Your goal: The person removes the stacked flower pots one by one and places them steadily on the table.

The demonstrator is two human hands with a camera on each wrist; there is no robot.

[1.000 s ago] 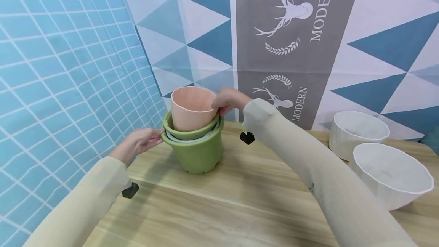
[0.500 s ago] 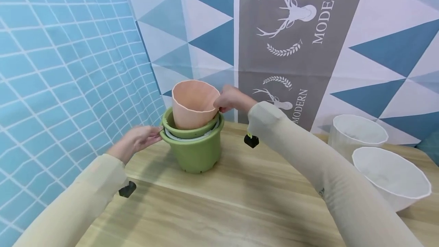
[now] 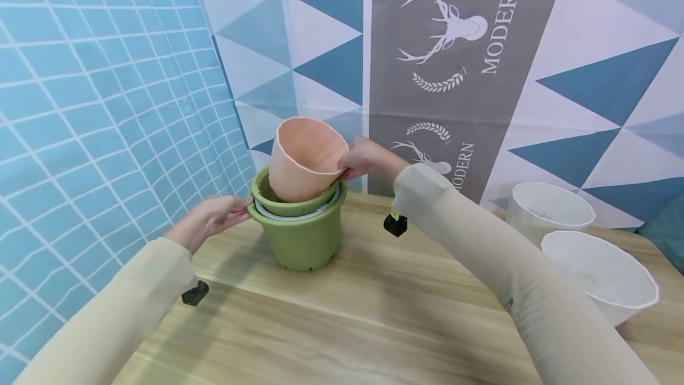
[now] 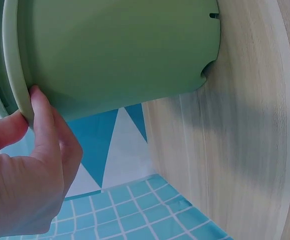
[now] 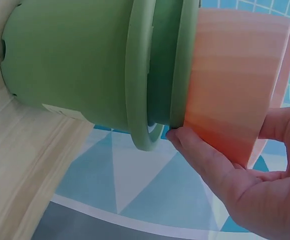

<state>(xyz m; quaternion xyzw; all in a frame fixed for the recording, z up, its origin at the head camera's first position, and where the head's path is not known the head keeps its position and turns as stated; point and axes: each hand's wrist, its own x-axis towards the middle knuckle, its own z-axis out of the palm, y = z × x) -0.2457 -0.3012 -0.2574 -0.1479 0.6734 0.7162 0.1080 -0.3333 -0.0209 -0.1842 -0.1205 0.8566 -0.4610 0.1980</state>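
Peach pot (image 3: 296, 178) tipped further, pinched in right grip (image 3: 370, 158), left grip (image 3: 211, 217) pinching green pot (image 3: 303, 243)

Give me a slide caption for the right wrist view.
A right hand holds a tilted pink pot poking out of nested green pots on a wooden table.

We log the left arm (image 3: 109, 311), pale-sleeved, slanting far and right; the right arm (image 3: 494, 257), likewise sleeved, slanting far and left. Left grip (image 3: 217, 214) pinches, thumb (image 4: 9, 131) set against fingers (image 4: 45, 127). Right grip (image 3: 364, 158), slightly farther off, pinches too, one digit (image 5: 209, 162) stretched long. Both wrists (image 3: 184, 235) we note bare.
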